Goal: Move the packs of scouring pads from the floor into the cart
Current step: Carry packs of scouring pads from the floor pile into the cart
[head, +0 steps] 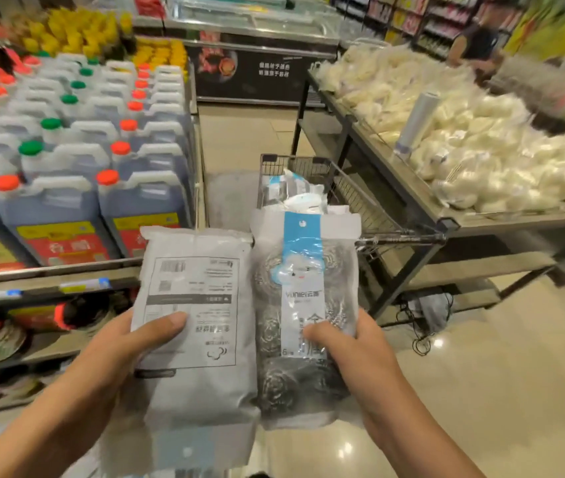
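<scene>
Clear plastic film wraps both packs you are carrying. Your left hand [112, 350] holds the grey-white pack with its printed back panel facing up [198, 322]; the thumb lies across the panel and the fingers curl beneath, so this grip pinches the pack's left edge. Your right hand [353, 353] pinches the clear pack of steel-wool scouring pads with a blue header strip [303, 305] in the same way, thumb on top. The two packs sit side by side, edges touching, held above the floor and just short of the wire shopping cart [353, 198].

Step in hand, as a judgement: transfer. Both packs are lifted and carried toward the basket, which already holds similar blue-and-white packs [294, 193]. The next move calls for you to reach forward over the near rim of the cart, lower both packs onto the pile and spread your fingers. Keep clear of the metal display worktop [453, 219] on the right, which stands just beside the cart.

Legible markings: the right pack shows a white cloud figure, a brand line too blurred to spell with certainty, and "6" near the thumb. The left pack shows a barcode and Chinese text, upside down and unreadable. Grey jugs with red and green caps [94, 167] carry yellow-and-red labels, illegible here.
</scene>
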Demonstrator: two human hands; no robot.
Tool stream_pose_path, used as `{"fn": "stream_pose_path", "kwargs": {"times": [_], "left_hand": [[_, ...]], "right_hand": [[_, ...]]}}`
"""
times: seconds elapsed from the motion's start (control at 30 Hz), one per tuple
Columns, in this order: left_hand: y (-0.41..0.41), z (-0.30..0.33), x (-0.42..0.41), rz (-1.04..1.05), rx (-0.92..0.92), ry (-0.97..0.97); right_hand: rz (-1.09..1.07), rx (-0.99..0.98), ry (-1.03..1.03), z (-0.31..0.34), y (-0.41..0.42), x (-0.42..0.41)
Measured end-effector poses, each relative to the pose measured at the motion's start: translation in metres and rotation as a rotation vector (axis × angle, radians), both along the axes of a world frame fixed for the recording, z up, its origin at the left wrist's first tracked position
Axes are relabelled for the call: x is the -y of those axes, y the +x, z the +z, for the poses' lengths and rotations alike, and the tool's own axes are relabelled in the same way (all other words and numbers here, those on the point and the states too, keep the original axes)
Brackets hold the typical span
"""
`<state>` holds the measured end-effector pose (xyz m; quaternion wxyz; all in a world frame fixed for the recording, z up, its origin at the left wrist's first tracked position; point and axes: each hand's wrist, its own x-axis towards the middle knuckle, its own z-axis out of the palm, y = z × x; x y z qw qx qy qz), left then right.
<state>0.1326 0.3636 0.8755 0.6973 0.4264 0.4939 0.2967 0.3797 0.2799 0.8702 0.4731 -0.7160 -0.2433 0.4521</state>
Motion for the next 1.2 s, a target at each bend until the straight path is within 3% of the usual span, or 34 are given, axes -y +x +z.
{"fn": "stream_pose_path", "kwargs": {"times": [0.3,0.8,1.2], "left_hand": [[0.097,0.024,-0.108,0.091,-0.040,0.057],[0.269,0.033,-0.278,0.258,0.021,-0.028],[0.342,-0.025,-0.386,0.287,-0.018,-0.212]], "right_hand": [[0.059,-0.006,0.028,0.022,0.089,-0.108],[0.259,0.008,0.027,0.021,0.270,-0.317],[0.255,-0.009,-0.153,-0.034,0.342,-0.429]]}}
